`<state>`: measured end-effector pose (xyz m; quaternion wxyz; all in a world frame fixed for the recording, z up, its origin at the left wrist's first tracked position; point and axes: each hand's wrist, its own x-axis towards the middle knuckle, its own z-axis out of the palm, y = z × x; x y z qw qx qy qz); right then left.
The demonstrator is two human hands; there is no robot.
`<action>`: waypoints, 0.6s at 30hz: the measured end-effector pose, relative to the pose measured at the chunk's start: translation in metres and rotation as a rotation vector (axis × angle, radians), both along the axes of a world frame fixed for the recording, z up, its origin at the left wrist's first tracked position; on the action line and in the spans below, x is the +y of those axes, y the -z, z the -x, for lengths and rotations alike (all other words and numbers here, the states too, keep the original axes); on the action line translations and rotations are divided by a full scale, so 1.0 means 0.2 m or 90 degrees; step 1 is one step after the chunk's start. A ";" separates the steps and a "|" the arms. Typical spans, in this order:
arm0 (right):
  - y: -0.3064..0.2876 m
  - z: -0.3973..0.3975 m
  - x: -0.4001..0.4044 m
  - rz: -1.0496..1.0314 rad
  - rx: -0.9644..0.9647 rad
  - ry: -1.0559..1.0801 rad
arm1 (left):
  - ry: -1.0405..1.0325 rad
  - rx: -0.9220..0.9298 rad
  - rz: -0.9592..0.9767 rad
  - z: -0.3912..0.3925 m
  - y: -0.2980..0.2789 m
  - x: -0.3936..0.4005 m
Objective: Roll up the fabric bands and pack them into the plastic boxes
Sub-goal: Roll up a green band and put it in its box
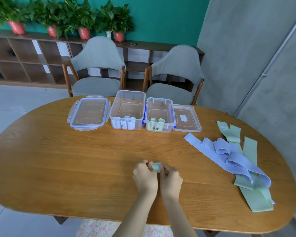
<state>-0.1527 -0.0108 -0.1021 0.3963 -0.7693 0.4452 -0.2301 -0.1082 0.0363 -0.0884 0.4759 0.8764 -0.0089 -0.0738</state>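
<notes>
Both hands meet near the middle of the bench's near edge: the left hand point(144, 174) and the right hand point(170, 178) have their fingers curled round a small green roll point(156, 166) of fabric band, pinching it between them just above the wooden bench point(75, 159). Toward the far edge stand two clear plastic boxes side by side, both open. The larger box point(127, 109) holds several white rolls point(125, 123) standing upright against its near wall; the smaller box point(159, 114), touching it on the right, holds pale green rolls point(156, 121) upright at its near wall. Each box carries a handwritten label on its front, too small to read. A blue-trimmed lid point(89, 113) lies flat just left of the larger box, and a plain clear lid point(186, 118) lies just right of the smaller one. Toward the right end of the bench lies a loose heap of unrolled bands: lavender bands point(229, 154) folded and draped over pale green bands point(249, 183), which stretch from the far right down to the near right edge. Beyond the far edge stand two grey chairs point(99, 65), and behind them a low shelf bears potted plants point(82, 16).
</notes>
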 end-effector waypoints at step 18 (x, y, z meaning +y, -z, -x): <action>0.00 0.00 -0.01 0.035 0.010 0.012 | -0.001 0.017 0.003 -0.01 0.02 0.07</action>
